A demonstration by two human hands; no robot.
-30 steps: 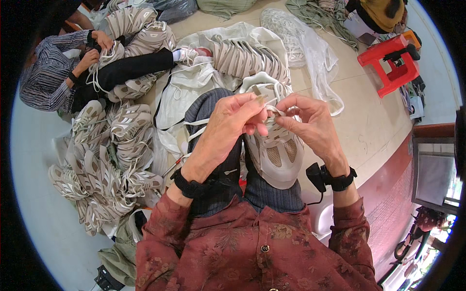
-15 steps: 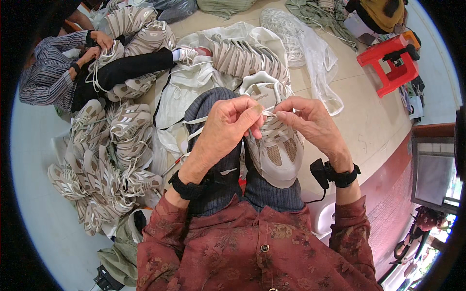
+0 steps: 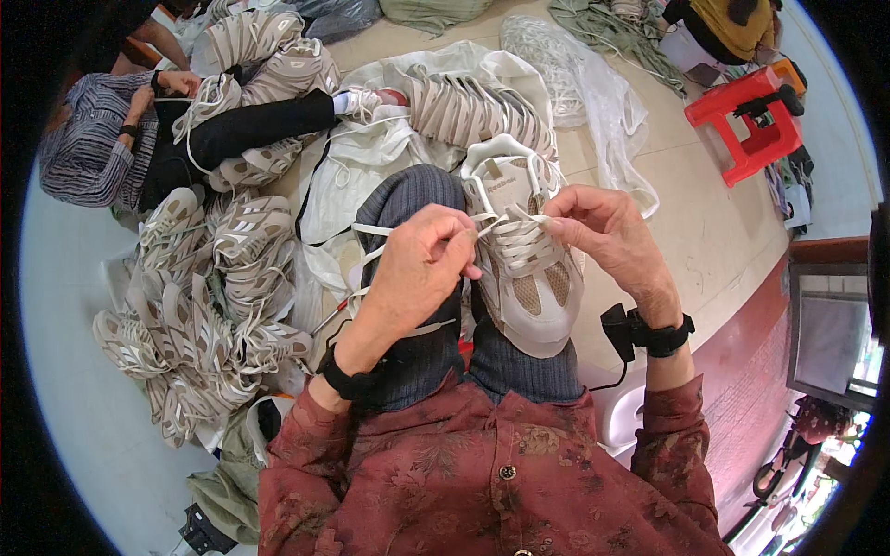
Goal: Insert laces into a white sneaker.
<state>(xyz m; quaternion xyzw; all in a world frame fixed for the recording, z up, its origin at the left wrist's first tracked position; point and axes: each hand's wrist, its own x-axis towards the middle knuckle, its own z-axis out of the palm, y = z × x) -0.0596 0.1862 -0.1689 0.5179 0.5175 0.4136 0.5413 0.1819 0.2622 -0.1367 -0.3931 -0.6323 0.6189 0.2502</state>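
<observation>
A beige and white sneaker [image 3: 535, 324] rests on my right thigh, its toe toward me and its laces [image 3: 524, 248] threaded across the tongue. My left hand [image 3: 425, 262] pinches one white lace beside the shoe's upper left eyelets. A long loop of lace trails from that hand over my left knee. On the other side, my right hand [image 3: 607, 236] grips another piece of lace between thumb and forefinger, close to the upper right eyelets. A small gap over the tongue parts the two hands.
A row of beige sneakers [image 3: 477, 116] lies on a white sack [image 3: 348, 171] ahead. More sneakers [image 3: 185, 343] are heaped at the left, beside a seated co-worker [image 3: 97, 148] in a striped top. A clear plastic bag [image 3: 593, 120] and a red stool [image 3: 746, 125] stand off right.
My hands have drawn apart, the left toward the left and the right slightly outward, uncovering the tongue and upper laces. The co-worker's hands have shifted off the shoe there.
</observation>
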